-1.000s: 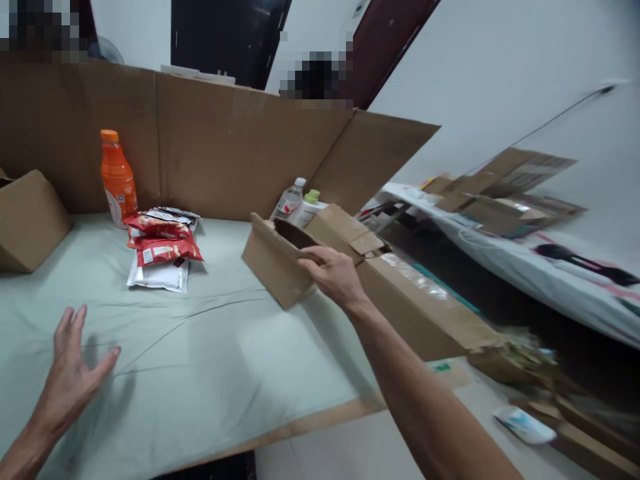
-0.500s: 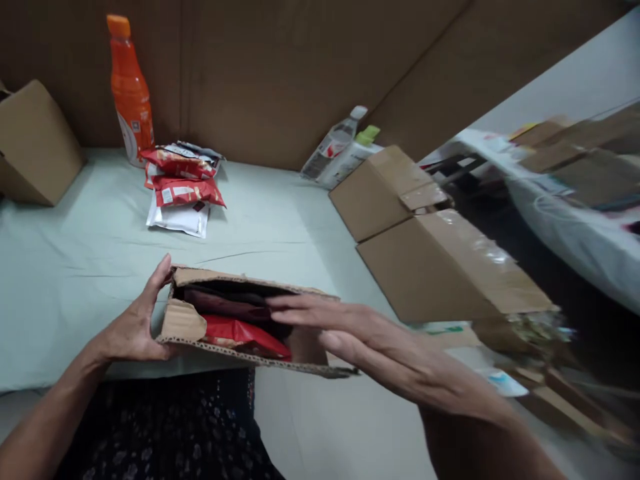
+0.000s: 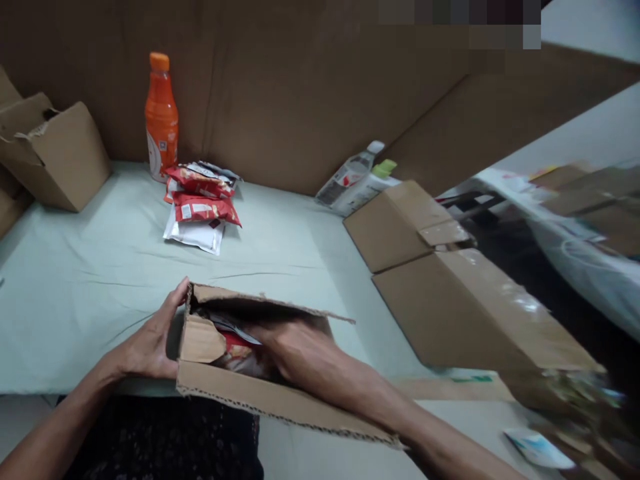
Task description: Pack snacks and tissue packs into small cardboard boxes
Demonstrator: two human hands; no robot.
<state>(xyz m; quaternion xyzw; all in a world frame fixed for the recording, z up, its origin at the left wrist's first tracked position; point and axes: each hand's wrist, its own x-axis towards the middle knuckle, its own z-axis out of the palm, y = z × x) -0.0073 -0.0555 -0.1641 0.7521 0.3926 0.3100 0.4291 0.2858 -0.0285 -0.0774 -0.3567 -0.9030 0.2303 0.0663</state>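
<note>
An open cardboard box [image 3: 260, 393] sits at the near edge of the pale green cloth-covered table [image 3: 90, 280]. My left hand [image 3: 150, 340] presses against its left side, thumb up along the corner. Reaching down inside the box is my right hand [image 3: 295, 350], whose fingers go in among red and dark snack packets [image 3: 235, 350]; the fingertips are hidden, so I cannot see whether they grip a packet.
A pile of red and white snack packets [image 3: 200, 207] lies beside an orange drink bottle [image 3: 161, 120]. Two clear bottles [image 3: 357, 180] lean at the back. Cardboard boxes stand far left [image 3: 60, 157] and right [image 3: 470, 313]. A cardboard wall [image 3: 300, 87] backs the table.
My right hand has gone from hovering over the box opening to reaching down inside it. The box has tipped slightly toward me; my left hand stays on its left side.
</note>
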